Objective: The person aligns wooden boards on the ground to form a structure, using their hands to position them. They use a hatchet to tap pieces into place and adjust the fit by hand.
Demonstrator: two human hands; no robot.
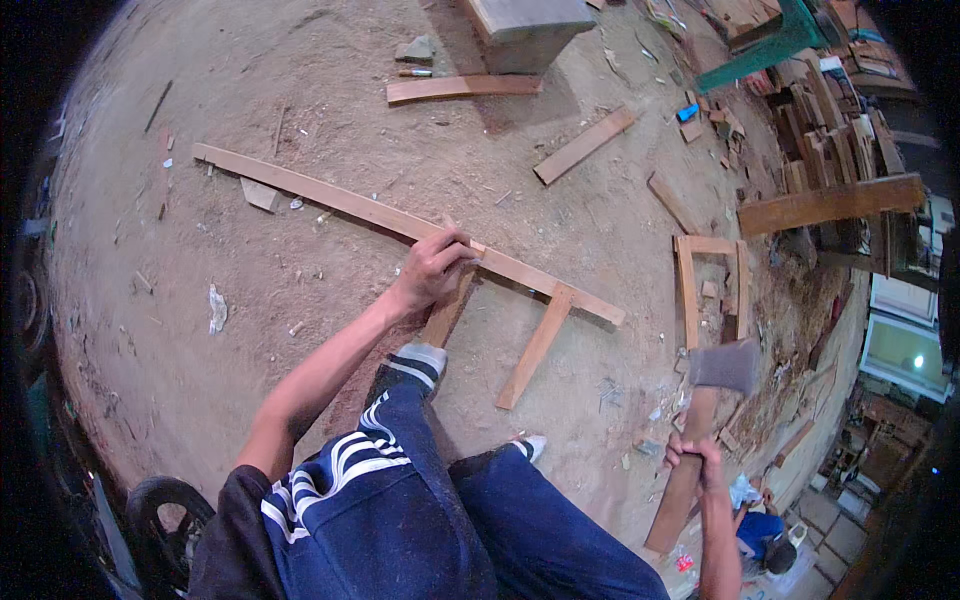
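My left hand is closed over a long, thin wooden strip on the ground, where a short crosspiece meets it. Whether the fingertips also pinch something small is hidden. The crosspiece runs back to my socked foot. Farther right, another short crosspiece joins the strip at nearly a right angle. Off to the right, my right hand grips a hatchet by its wooden handle, its metal head up and away from the strip.
A wooden block stands at the top, a curved board before it. Loose pieces and a U-shaped wooden frame lie right. Stacked timber fills the far right. Another person is at lower right; a wheel is at lower left.
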